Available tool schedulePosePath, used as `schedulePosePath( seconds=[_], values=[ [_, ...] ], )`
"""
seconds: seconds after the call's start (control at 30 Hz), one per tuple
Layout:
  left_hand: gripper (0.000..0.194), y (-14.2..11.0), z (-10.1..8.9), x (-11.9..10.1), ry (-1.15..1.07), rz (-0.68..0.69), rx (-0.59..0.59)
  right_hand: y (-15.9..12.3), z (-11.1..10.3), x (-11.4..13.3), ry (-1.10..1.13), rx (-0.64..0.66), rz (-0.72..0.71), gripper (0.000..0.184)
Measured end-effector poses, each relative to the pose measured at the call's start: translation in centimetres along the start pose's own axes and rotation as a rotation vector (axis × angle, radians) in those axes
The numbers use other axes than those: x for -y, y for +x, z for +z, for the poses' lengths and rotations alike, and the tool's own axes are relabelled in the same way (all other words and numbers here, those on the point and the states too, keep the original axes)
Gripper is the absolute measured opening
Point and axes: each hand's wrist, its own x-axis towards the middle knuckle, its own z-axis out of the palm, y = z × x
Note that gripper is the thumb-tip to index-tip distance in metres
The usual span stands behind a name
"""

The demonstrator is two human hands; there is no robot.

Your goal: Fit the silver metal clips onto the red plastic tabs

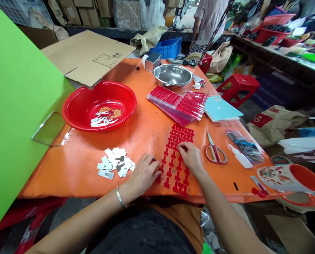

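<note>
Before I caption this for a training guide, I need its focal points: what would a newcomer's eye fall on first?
Probably the bright green panel filling the left edge, then the red basin on the left of the orange table. Near the front edge, the left hand and right hand are at the rows of red T-shaped pieces.

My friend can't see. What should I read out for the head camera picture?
A person's left hand and right hand are at rows of red T-like pieces on an orange table. To the left lie a pile of small pale pieces and, farther back, a red basin; scissors lie to the right.
</note>
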Motion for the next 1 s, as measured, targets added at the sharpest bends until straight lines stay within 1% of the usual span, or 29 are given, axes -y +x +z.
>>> schedulePosePath(
  seconds=[0.1,0.23,0.33,0.4,0.57,0.73,0.83,1.0],
  values=[
    [0.014,2.4,0.2,-0.2,0.114,0.020,0.034,1.2,0.7,0.9,-0.054,0.026,-0.019,0.016],
    [0.017,5.8,0.3,-0.3,0.241,0.039,0.048,2.6,1.1,1.2,-0.115,0.067,0.017,0.015],
    [0.021,7.9,0.6,-0.2,0.287,0.022,0.079,3.3,1.1,1.2,-0.140,0.104,0.050,0.013],
    [0.022,8.8,0.9,-0.1,0.288,0.004,0.101,3.5,1.1,1.2,-0.154,0.126,0.065,0.010],
    [0.036,9.3,1.7,0.6,0.242,0.009,0.113,4.1,1.0,1.4,-0.203,0.160,0.077,0.011],
    [0.040,9.0,2.0,0.8,0.262,0.032,0.104,4.9,0.9,1.5,-0.262,0.201,0.085,0.010],
    [0.042,9.0,2.1,0.9,0.276,0.037,0.111,4.3,0.9,1.8,-0.301,0.169,0.057,0.010],
    [0.048,9.1,2.7,1.2,0.295,0.051,0.105,2.4,1.4,2.0,-0.330,0.089,-0.017,0.022]
  ],
)
